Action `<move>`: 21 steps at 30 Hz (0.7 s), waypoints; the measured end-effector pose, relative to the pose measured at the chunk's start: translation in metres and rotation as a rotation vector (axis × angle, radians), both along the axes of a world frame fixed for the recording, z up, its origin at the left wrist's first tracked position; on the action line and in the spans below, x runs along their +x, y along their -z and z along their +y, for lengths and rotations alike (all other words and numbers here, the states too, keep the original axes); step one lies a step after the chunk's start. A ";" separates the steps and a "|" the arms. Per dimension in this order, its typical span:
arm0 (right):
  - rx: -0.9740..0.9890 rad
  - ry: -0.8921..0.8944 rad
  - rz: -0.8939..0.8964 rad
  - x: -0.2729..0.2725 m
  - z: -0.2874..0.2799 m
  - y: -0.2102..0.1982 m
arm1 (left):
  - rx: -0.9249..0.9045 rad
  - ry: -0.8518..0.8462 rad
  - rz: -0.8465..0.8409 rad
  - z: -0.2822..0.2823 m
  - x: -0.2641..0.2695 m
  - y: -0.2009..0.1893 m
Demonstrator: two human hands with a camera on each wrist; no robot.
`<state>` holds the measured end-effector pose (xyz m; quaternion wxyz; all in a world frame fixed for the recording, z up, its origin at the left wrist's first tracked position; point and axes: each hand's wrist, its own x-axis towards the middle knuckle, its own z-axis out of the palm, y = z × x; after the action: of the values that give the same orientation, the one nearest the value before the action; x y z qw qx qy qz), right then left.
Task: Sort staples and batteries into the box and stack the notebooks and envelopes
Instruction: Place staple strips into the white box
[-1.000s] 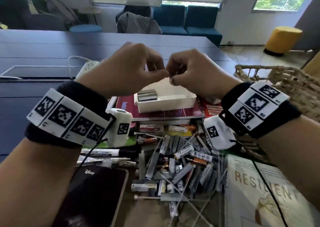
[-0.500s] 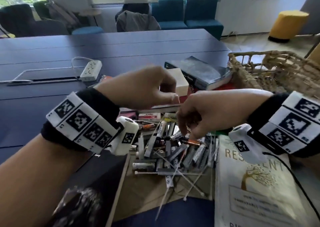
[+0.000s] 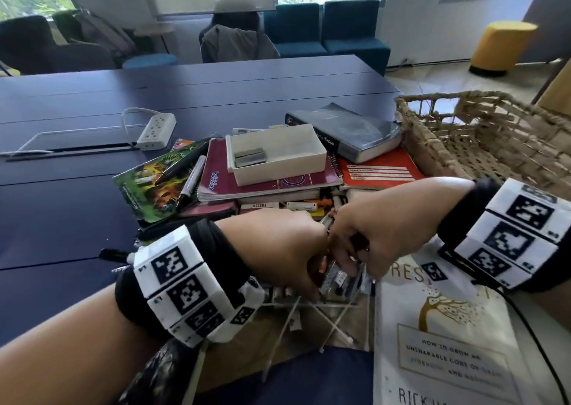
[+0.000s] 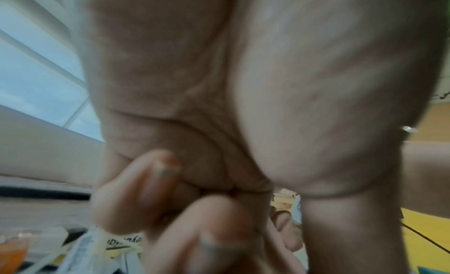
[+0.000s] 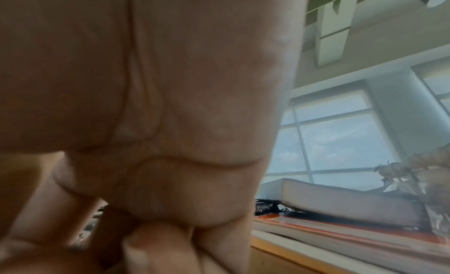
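Note:
Both hands are down in the pile of batteries and staple strips (image 3: 336,281) at the near edge. My left hand (image 3: 315,275) has its fingers curled, and an orange-ended battery (image 3: 322,265) shows between them. In the left wrist view the left hand (image 4: 194,210) is curled tight against the palm. Touching it, my right hand (image 3: 355,259) digs into the pile with bent fingers; what they hold is hidden. The white box (image 3: 309,160) sits on a maroon notebook (image 3: 262,185) and holds grey staple strips (image 3: 250,157). An orange notebook (image 3: 380,169) lies beside it.
A wicker basket (image 3: 482,135) stands at the right. A grey book (image 3: 346,129) lies behind the box and a white book (image 3: 441,343) at the near right. A green magazine (image 3: 148,185) with markers (image 3: 191,179) and a power strip (image 3: 156,131) are to the left.
Both hands came down and toward me, from pinching together above the white box into the pile of batteries and staples. The head view tilted up, so the box now shows.

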<state>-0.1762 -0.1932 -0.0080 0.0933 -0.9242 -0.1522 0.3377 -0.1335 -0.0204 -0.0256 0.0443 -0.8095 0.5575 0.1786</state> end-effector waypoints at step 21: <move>0.145 -0.065 -0.022 0.001 0.006 0.013 | -0.152 -0.190 0.281 0.014 0.040 -0.020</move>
<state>-0.1757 -0.1867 -0.0212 0.1474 -0.9132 -0.2071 0.3185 -0.0939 -0.0066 -0.0052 -0.1122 -0.8267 0.4911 0.2507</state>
